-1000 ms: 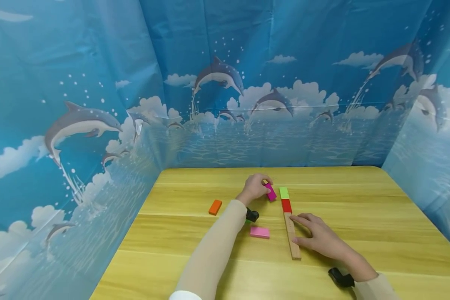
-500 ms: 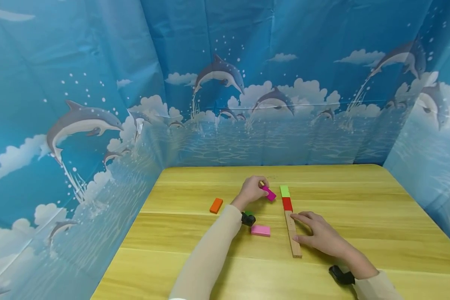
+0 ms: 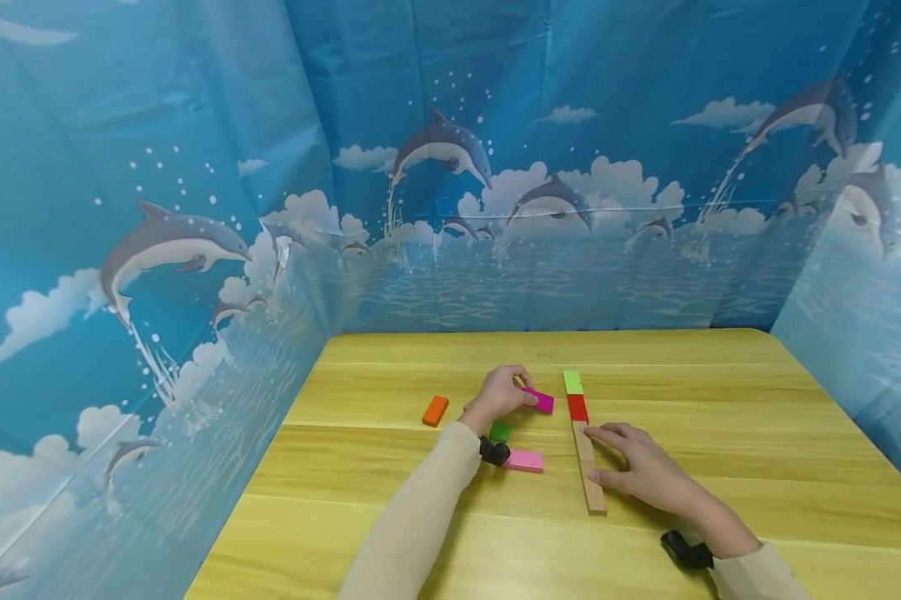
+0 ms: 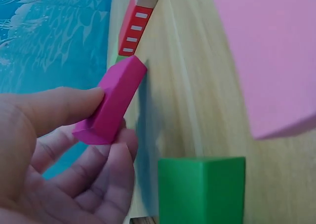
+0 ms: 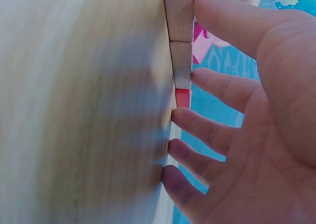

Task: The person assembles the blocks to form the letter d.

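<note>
My left hand (image 3: 498, 393) pinches a magenta block (image 3: 543, 402) between thumb and fingers, left of a straight row of blocks. In the left wrist view the magenta block (image 4: 111, 103) is tilted, one end pointing toward the row. That row has a light green block (image 3: 573, 382) at its far end, then a red block (image 3: 578, 407), then plain wooden blocks (image 3: 588, 479) nearer me. Along the row's right side lies my right hand (image 3: 641, 471), fingers spread. Its thumb and index fingertips touch the wooden blocks (image 5: 180, 16) in the right wrist view.
On the wooden table (image 3: 683, 392), a green block (image 3: 499, 432) and a pink block (image 3: 527, 461) lie beside my left wrist. An orange block (image 3: 435, 411) sits farther left. A dolphin-printed curtain (image 3: 495, 275) stands behind the table.
My left hand has drawn slightly back toward me, turning the magenta block from slanted to nearly crosswise. The green block has come into clearer sight. My right hand has stayed beside the row.
</note>
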`<state>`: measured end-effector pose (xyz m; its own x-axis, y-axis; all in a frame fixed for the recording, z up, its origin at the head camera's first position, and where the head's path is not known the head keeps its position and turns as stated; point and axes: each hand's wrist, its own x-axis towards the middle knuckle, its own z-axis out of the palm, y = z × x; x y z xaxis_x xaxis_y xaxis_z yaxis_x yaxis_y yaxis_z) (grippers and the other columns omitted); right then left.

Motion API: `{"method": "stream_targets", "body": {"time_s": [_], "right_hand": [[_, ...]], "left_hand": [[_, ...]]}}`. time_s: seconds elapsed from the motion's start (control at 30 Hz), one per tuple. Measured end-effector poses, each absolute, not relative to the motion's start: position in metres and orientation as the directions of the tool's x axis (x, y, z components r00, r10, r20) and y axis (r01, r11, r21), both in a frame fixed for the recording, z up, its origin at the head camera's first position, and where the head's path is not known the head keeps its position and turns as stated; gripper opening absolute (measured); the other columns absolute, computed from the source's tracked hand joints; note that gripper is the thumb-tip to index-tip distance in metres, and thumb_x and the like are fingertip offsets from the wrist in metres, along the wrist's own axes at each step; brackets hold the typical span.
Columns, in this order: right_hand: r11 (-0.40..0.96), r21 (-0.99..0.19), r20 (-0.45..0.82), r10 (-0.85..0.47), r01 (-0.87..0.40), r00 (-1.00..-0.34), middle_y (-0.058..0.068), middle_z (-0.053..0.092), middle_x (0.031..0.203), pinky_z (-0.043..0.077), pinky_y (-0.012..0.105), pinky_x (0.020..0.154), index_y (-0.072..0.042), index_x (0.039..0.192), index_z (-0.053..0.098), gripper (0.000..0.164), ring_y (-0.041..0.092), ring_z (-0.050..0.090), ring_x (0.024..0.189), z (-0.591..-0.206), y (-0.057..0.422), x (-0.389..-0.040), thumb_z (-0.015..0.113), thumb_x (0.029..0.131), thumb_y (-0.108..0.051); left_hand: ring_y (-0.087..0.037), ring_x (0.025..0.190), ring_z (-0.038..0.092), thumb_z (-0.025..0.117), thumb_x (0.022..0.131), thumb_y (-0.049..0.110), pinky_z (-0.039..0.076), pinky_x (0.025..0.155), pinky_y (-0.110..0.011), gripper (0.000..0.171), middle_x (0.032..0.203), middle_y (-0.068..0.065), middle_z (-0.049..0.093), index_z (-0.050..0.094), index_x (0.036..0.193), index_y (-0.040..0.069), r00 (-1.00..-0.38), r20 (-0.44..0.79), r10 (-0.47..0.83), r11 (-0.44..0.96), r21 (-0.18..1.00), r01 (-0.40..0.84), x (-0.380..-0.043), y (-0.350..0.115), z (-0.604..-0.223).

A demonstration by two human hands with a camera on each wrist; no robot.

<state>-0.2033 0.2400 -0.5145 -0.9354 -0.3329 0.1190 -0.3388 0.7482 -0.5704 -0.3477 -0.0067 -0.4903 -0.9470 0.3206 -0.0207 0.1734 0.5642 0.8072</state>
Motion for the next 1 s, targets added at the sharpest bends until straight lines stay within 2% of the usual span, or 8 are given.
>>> {"method": "stream_targets", "body": {"time_s": [0.1,0.33,0.47,0.67,1.0], "right_hand": [[0.746,-0.573,0.123,-0.331,-0.339,-0.936,0.017,0.049,0.142,0.040,0.067,0.096,-0.016,0.150,0.050,0.071,0.044,0.042,0.130,-0.514,0.239,-0.202,0.071,0.091,-0.050],[0.739,-0.571,0.146,-0.338,-0.358,-0.930,0.017,0.050,0.141,0.040,0.067,0.094,-0.014,0.149,0.051,0.070,0.045,0.043,0.128,-0.509,0.238,-0.200,0.072,0.091,-0.048],[0.737,-0.563,0.163,-0.343,-0.373,-0.925,0.017,0.050,0.141,0.041,0.066,0.094,-0.014,0.148,0.052,0.070,0.044,0.044,0.128,-0.509,0.239,-0.201,0.072,0.091,-0.048],[0.744,-0.556,0.162,-0.341,-0.371,-0.926,0.016,0.050,0.140,0.041,0.066,0.094,-0.015,0.148,0.052,0.070,0.044,0.044,0.128,-0.509,0.241,-0.202,0.070,0.091,-0.051],[0.745,-0.554,0.163,-0.339,-0.370,-0.926,0.015,0.050,0.140,0.041,0.066,0.094,-0.015,0.149,0.051,0.070,0.044,0.044,0.128,-0.512,0.240,-0.200,0.070,0.092,-0.050]], "left_hand": [[-0.016,0.067,0.054,0.084,0.083,0.015,0.043,0.060,-0.029,0.014,0.083,0.003,0.064,0.070,0.085,0.018,-0.942,-0.046,0.332,0.589,0.791,0.168,-0.346,-0.007,-0.491],[-0.015,0.068,0.058,0.080,0.088,0.016,0.047,0.059,-0.029,0.008,0.083,0.004,0.066,0.074,0.094,0.014,-0.904,-0.075,0.421,0.625,0.747,0.229,-0.341,-0.004,-0.492],[-0.011,0.073,0.059,0.079,0.089,0.020,0.049,0.062,-0.027,0.012,0.089,0.008,0.066,0.076,0.100,0.016,-0.895,-0.078,0.438,0.669,0.694,0.267,-0.337,0.000,-0.491],[-0.009,0.081,0.058,0.083,0.086,0.021,0.050,0.067,-0.027,0.019,0.098,0.007,0.067,0.076,0.104,0.019,-0.872,-0.087,0.481,0.703,0.633,0.325,-0.334,0.006,-0.488],[-0.010,0.078,0.058,0.083,0.085,0.022,0.049,0.065,-0.027,0.022,0.092,0.008,0.064,0.076,0.106,0.018,-0.861,-0.103,0.498,0.691,0.647,0.322,-0.331,0.008,-0.493]]}}
